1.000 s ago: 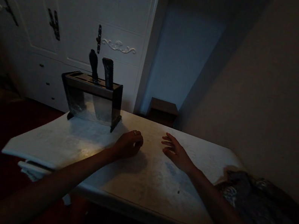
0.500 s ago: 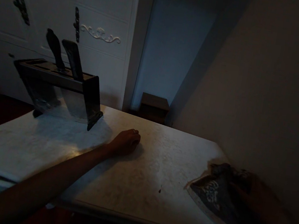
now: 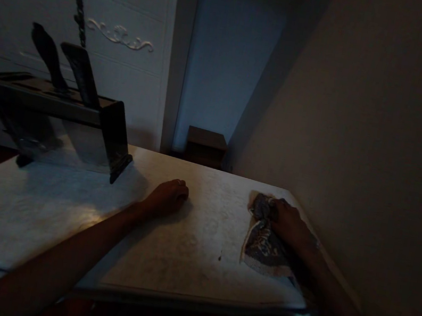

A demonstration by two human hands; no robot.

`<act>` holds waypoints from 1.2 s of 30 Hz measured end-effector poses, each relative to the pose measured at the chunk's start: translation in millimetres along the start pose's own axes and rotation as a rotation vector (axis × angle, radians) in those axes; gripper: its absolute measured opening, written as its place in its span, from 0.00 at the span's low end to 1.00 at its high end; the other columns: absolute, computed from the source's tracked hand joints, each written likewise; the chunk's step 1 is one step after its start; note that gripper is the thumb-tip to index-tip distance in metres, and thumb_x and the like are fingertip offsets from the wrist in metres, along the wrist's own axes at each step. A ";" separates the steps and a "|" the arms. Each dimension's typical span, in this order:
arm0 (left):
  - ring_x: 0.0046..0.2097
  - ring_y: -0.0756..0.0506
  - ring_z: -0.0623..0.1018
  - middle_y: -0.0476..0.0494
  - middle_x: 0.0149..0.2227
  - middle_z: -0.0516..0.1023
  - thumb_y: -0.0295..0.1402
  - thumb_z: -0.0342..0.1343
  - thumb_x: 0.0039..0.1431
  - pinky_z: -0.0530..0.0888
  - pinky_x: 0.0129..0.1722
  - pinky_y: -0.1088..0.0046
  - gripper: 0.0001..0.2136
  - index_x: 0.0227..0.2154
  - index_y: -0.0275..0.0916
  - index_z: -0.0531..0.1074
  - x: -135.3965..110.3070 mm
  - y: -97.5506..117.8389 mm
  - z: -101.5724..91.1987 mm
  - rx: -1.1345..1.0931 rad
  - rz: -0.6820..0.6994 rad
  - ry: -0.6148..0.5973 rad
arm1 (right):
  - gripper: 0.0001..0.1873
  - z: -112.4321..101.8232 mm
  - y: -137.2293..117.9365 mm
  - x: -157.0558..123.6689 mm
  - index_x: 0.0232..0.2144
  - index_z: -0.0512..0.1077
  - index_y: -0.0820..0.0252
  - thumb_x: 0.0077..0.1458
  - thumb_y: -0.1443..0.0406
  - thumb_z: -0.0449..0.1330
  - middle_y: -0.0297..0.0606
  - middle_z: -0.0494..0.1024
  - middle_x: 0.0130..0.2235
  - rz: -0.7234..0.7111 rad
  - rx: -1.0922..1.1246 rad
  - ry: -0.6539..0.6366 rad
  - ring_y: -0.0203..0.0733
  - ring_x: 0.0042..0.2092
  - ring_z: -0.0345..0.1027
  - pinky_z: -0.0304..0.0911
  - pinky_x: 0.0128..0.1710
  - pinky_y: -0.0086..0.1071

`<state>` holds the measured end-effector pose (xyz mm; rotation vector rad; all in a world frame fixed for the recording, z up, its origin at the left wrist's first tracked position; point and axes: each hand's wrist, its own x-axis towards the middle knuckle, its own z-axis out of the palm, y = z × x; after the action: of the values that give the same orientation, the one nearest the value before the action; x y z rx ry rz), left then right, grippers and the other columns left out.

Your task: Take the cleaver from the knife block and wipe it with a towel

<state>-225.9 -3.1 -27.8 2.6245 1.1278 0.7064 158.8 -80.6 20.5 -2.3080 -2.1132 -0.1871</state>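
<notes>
Right hand [image 3: 289,224] on a patterned cloth [image 3: 261,242], left hand [image 3: 168,196] fisted on the pale bench [image 3: 65,209] in a dim room.

The cloth lies at 3 o'clock on the bench, near its right edge, bunched at the far end and spread flat toward 6 o'clock. The right grip is curled down over the bunched end and clamped on it. The left grip is drawn together into a loose fist, knuckles on the bare bench at the middle, well apart from the cloth, with nothing seen in it. At 10 o'clock stands a dark knife block [image 3: 52,115] with 2 black handles [image 3: 81,74] sticking up, well clear of both hands. A small dark speck [image 3: 219,257] sits just left of the cloth. Behind at 11 o'clock are white cupboard doors [image 3: 118,83], at 12 o'clock a low brown stand [image 3: 205,145], and at 2 o'clock a plain wall [image 3: 362,124] close beside the bench.
</notes>
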 end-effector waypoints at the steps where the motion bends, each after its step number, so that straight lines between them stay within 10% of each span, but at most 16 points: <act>1: 0.38 0.45 0.73 0.42 0.34 0.74 0.24 0.48 0.53 0.68 0.40 0.69 0.08 0.29 0.36 0.72 -0.6 -0.7 -1.3 -0.034 -0.007 -0.002 | 0.27 -2.0 -17.0 6.4 0.57 0.61 0.66 0.54 0.65 0.53 0.52 0.67 0.57 -0.022 -0.006 0.014 0.53 0.54 0.62 0.61 0.48 0.39; 13: 0.38 0.47 0.73 0.44 0.33 0.73 0.19 0.49 0.44 0.70 0.40 0.71 0.12 0.29 0.37 0.74 -12.3 -13.8 -10.9 -0.150 -0.076 0.160 | 0.26 33.0 -150.9 73.0 0.59 0.60 0.66 0.60 0.62 0.48 0.55 0.69 0.55 -0.414 0.026 0.377 0.60 0.57 0.61 0.62 0.48 0.52; 27: 0.30 0.48 0.71 0.42 0.28 0.70 0.21 0.53 0.40 0.65 0.26 0.72 0.07 0.23 0.39 0.71 -24.9 -23.0 -1.1 0.012 0.072 0.474 | 0.26 88.4 -134.6 105.1 0.54 0.68 0.61 0.54 0.60 0.50 0.48 0.73 0.54 -0.565 0.210 0.596 0.54 0.54 0.67 0.66 0.47 0.47; 36: 0.35 0.45 0.72 0.41 0.30 0.69 0.26 0.50 0.48 0.71 0.35 0.67 0.07 0.29 0.39 0.72 -55.8 -3.6 -60.4 0.228 0.110 0.562 | 0.26 93.2 -134.6 110.1 0.53 0.69 0.61 0.57 0.59 0.47 0.48 0.74 0.52 -0.610 0.204 0.673 0.54 0.54 0.67 0.68 0.44 0.47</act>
<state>-291.6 -41.4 3.8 2.7711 1.2626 1.4883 42.1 48.9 -72.1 -1.1823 -2.2121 -0.6095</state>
